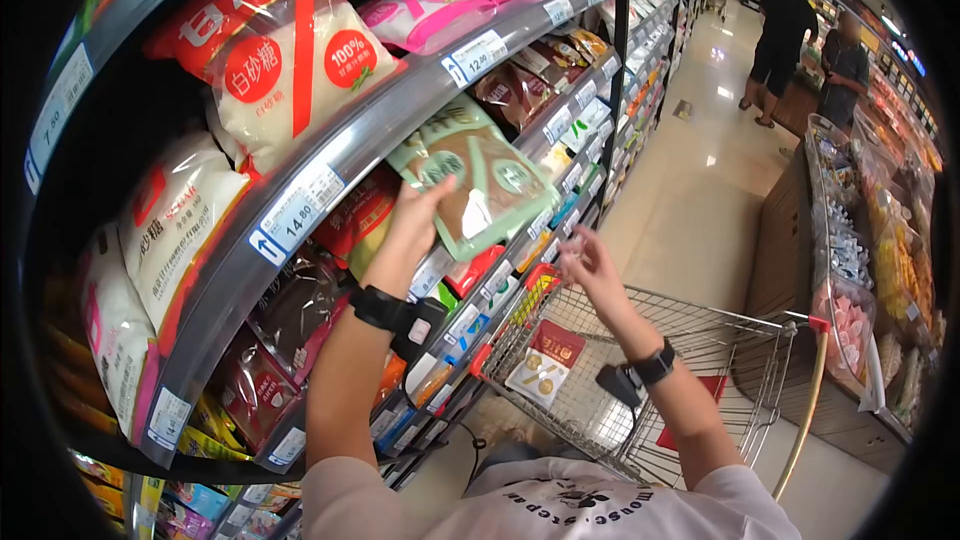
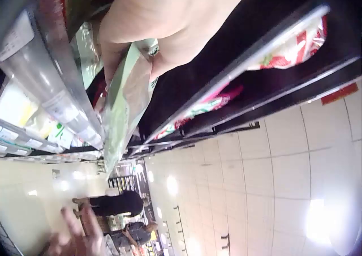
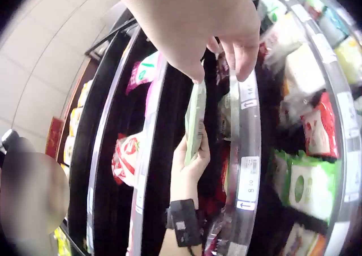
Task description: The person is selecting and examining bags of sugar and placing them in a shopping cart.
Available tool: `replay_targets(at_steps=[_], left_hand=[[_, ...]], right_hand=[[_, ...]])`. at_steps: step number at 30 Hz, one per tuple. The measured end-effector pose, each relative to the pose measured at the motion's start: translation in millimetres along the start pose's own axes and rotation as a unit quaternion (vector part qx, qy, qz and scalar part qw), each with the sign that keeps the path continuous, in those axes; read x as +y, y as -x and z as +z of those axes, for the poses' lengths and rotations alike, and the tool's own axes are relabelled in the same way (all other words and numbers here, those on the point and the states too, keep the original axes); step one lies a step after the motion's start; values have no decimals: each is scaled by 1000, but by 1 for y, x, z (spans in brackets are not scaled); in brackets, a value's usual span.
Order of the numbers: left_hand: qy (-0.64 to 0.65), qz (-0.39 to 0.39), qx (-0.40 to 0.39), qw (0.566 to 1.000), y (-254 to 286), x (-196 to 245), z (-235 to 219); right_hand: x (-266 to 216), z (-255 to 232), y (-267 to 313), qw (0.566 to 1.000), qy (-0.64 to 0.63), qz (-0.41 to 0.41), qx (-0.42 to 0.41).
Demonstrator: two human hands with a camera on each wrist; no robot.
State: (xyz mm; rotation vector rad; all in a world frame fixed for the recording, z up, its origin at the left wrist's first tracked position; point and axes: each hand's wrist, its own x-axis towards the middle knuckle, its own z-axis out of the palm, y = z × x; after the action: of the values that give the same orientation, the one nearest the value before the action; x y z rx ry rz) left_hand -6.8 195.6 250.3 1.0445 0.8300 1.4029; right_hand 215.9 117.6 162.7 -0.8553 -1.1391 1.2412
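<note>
My left hand (image 1: pixel 412 225) grips a pale green pouch (image 1: pixel 490 175) with a brown window or brown contents, thumb on its front face. In the left wrist view the pouch (image 2: pixel 129 97) is seen nearly edge-on, between thumb and fingers, in front of the shelf. My right hand (image 1: pixel 595 268) is raised over the shopping cart's near end, fingers loosely bent and holding nothing. The right wrist view shows this hand (image 3: pixel 209 35) above the pouch (image 3: pixel 195 117), which overlaps its fingertips in that picture.
Shelves with price rails (image 1: pixel 300 210) run along the left, stocked with large white sugar bags (image 1: pixel 280 70). A wire cart (image 1: pixel 680 305) contains a red-and-white packet (image 1: pixel 545 365). Display bins (image 1: pixel 835 210) line the right side. Two people (image 1: pixel 785 40) stand farther up the aisle.
</note>
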Motion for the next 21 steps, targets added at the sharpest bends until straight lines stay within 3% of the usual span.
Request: replay_targets(at_steps=[2, 4, 5, 8, 11, 12, 17, 19, 21], left_hand=[[40, -18, 36, 998, -27, 7, -21], [30, -25, 70, 997, -54, 5, -42], [0, 9, 69, 998, -64, 4, -47], [-35, 3, 55, 998, -93, -13, -70], [-134, 61, 50, 988, -116, -27, -89], [-131, 50, 65, 988, -121, -29, -88], [-261, 202, 177, 927, -112, -45, -57], [-366, 150, 209, 894, -111, -39, -49], [-346, 69, 196, 915, -115, -41, -52]], right_hand=[[30, -17, 20, 1000, -13, 23, -15], [28, -28, 46, 995, -12, 95, 8], [26, -35, 58, 994, -9, 109, 25], [23, -62, 100, 985, -15, 156, 73], [23, -95, 145, 975, 13, 159, 157], [22, -107, 159, 968, 16, 160, 191], [27, -152, 217, 933, 34, 174, 313], [27, -159, 230, 922, 9, 165, 350], [22, -160, 230, 918, 21, 163, 362]])
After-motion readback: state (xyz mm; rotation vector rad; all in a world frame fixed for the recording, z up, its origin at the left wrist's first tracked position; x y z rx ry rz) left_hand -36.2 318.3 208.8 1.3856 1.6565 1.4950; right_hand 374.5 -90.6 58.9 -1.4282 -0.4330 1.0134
